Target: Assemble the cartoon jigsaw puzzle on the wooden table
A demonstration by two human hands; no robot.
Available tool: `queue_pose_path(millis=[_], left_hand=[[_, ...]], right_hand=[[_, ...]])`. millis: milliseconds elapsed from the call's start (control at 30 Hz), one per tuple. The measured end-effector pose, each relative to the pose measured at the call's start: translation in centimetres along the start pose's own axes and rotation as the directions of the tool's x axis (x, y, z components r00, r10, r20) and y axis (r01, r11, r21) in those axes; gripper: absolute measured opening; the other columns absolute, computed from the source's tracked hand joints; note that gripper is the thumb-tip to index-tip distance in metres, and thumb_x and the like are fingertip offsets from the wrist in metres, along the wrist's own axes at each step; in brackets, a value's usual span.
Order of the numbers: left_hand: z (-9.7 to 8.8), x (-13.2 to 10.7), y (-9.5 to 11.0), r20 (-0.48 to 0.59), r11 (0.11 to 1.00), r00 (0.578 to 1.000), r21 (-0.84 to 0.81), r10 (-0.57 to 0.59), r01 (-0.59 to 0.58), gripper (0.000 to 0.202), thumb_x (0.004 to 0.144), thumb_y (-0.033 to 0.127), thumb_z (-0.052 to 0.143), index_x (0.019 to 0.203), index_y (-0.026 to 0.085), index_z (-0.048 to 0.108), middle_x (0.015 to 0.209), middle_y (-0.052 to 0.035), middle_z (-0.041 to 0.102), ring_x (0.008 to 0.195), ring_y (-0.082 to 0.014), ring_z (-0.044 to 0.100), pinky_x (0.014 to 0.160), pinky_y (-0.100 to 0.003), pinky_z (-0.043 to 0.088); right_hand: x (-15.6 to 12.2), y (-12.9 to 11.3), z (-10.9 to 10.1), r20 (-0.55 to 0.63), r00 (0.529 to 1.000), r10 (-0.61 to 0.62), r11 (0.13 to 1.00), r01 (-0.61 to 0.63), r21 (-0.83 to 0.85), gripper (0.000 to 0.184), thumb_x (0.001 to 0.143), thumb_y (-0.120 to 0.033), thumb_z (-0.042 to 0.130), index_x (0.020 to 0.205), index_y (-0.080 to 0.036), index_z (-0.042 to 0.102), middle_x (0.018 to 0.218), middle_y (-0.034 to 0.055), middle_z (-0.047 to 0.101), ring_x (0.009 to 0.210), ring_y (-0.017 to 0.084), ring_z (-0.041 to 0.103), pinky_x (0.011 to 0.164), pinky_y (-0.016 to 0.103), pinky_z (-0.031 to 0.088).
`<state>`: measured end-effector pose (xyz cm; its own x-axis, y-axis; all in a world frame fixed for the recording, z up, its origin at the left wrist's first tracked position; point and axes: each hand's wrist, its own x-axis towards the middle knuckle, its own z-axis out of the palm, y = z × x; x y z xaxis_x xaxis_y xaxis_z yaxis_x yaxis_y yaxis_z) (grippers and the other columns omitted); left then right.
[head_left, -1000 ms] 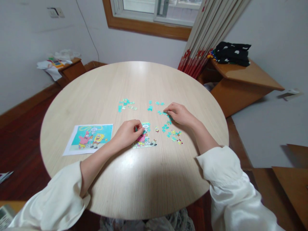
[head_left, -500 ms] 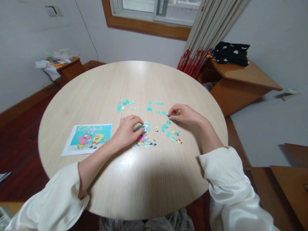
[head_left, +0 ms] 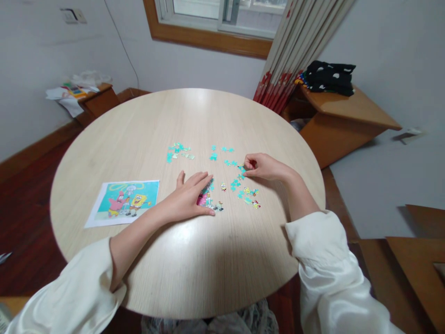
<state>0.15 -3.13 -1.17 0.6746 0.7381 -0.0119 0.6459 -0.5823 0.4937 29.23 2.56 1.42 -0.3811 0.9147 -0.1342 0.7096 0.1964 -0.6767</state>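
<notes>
My left hand (head_left: 189,195) lies flat with fingers spread over the partly joined jigsaw puzzle (head_left: 209,200), covering its left side. Pink and teal parts of the puzzle's picture show beyond the fingers. To the right, my right hand (head_left: 260,167) hovers at the loose teal puzzle pieces (head_left: 236,183), its fingers curled and the thumb a little apart from them. Thumb and fingertips reach the pieces there, and I see none held between them. A single yellowish puzzle piece (head_left: 223,187) lies between the joined part and the loose pieces.
A printed cartoon picture (head_left: 121,202) lies on the round wooden table (head_left: 194,278), left of my left hand. More teal pieces (head_left: 178,147) sit farther back. Beyond the table stand a wooden cabinet (head_left: 347,125) with dark cloth (head_left: 330,78) and a curtain (head_left: 295,55).
My left hand has gone from a curled grip at the puzzle to lying spread across it. My right thumb has shifted slightly away from the index finger, toward me. The view has moved slightly.
</notes>
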Motion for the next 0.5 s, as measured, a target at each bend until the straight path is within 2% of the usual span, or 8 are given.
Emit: queue_pose_path(millis=[133,267,400,500], left_hand=[[0.0,0.0,0.1,0.038,1.000,0.999,0.026,-0.006,0.005,0.092,0.076,0.055,0.073,0.149,0.021,0.028,0.156,-0.0208,0.030,0.145,-0.0364,0.024,0.114,-0.064,-0.005],[-0.2,0.0,0.3,0.050,0.999,0.998,0.033,-0.034,0.033,0.090,0.077,0.052,0.073,0.149,0.021,0.030,0.156,-0.0199,0.031,0.144,-0.0373,0.025,0.115,-0.064,-0.004],[-0.3,0.0,0.1,0.044,0.999,0.998,0.038,-0.034,0.032,0.087,0.078,0.048,0.073,0.149,0.022,0.030,0.156,-0.0195,0.031,0.145,-0.0361,0.025,0.114,-0.065,-0.005],[-0.3,0.0,-0.2,0.028,1.000,0.999,0.021,-0.016,0.016,0.084,0.079,0.048,0.073,0.148,0.024,0.030,0.155,-0.0177,0.033,0.145,-0.0357,0.025,0.114,-0.065,-0.005]], right_hand=[[0.0,0.2,-0.1,-0.052,0.999,0.002,1.000,-0.003,-0.010,0.023,0.071,-0.028,0.067,0.065,-0.022,0.045,0.061,-0.0036,0.046,0.059,0.012,0.041,0.056,0.028,0.034],[0.2,0.5,0.0,-0.150,0.989,-0.010,0.999,0.002,-0.051,0.003,0.076,-0.023,0.061,0.074,-0.020,0.059,0.068,0.0011,0.057,0.064,0.014,0.049,0.060,0.030,0.041],[0.6,1.0,0.3,-0.190,0.981,-0.050,0.993,0.028,-0.119,0.012,0.077,-0.021,0.061,0.085,-0.018,0.070,0.081,0.0057,0.065,0.072,0.017,0.056,0.069,0.033,0.047],[0.9,1.4,0.5,-0.195,0.980,-0.040,0.994,0.019,-0.109,0.015,0.076,-0.022,0.064,0.087,-0.018,0.074,0.086,0.0075,0.068,0.077,0.019,0.060,0.073,0.035,0.048]])
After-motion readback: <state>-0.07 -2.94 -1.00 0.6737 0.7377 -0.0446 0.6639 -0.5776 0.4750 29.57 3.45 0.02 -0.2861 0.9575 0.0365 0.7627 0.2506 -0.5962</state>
